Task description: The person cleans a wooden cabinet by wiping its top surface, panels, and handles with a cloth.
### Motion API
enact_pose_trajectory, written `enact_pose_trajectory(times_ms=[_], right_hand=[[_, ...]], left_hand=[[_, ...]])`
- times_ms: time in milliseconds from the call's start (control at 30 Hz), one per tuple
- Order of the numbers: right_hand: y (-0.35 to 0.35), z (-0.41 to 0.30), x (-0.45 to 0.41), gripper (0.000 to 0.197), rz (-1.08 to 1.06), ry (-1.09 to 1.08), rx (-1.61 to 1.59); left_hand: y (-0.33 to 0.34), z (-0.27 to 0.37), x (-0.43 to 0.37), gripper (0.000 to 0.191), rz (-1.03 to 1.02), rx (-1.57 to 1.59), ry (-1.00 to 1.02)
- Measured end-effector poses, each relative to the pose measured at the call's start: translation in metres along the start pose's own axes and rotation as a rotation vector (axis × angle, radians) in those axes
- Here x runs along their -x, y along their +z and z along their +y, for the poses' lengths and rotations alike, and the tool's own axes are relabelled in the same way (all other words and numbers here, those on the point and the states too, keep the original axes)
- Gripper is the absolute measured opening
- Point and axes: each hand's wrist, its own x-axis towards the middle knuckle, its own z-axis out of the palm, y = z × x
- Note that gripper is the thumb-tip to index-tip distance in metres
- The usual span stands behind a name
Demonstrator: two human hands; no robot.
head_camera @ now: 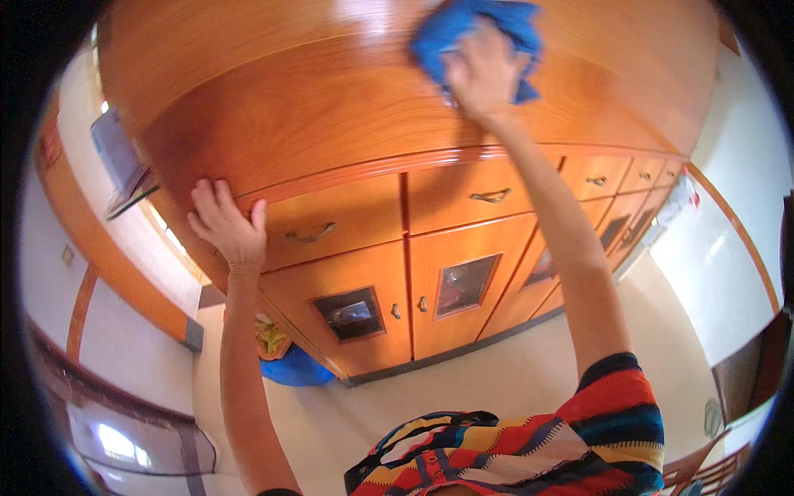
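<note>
A blue cloth [443,34] lies bunched on the glossy top of a wooden cabinet [298,105]. Pressed over it, slightly blurred, is my right hand [487,68], its fingers spread on the cloth. My left hand [226,223] rests at the cabinet's front left corner, fingers apart on the top's edge and thumb near the drawer front, holding nothing. Below the edge run drawers with curved metal handles [490,196] and doors with small glass panes [468,285].
Left of the cabinet, a dark flat object [118,149] sticks out. On the floor at its left side stands a blue round container [298,367] beside a basket with yellow contents [272,338]. A wooden chair [713,465] is at lower right, a glass-topped table [136,440] at lower left.
</note>
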Motion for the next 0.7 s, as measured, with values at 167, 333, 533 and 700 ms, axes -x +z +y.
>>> enact_pose_trajectory(times_ms=[167,333,533,700], right_hand=[[0.013,0.023,-0.006,0.031,0.164,0.334,0.137],[0.033,-0.082,-0.037,0.033,0.034,0.178,0.089],[0.05,-0.228,-0.072,0.028,0.065,-0.194,-0.279],[0.089,-0.301,-0.02,0.014,-0.003,-0.379,-0.208]], left_hand=[[0.008,-0.032,0.012,0.1,-0.012,0.308,-0.315],[0.012,-0.05,0.021,0.104,0.019,0.364,-0.289],[0.009,-0.054,0.022,0.111,-0.065,0.47,-0.27],[0.0,-0.067,0.03,0.107,-0.128,0.728,-0.207]])
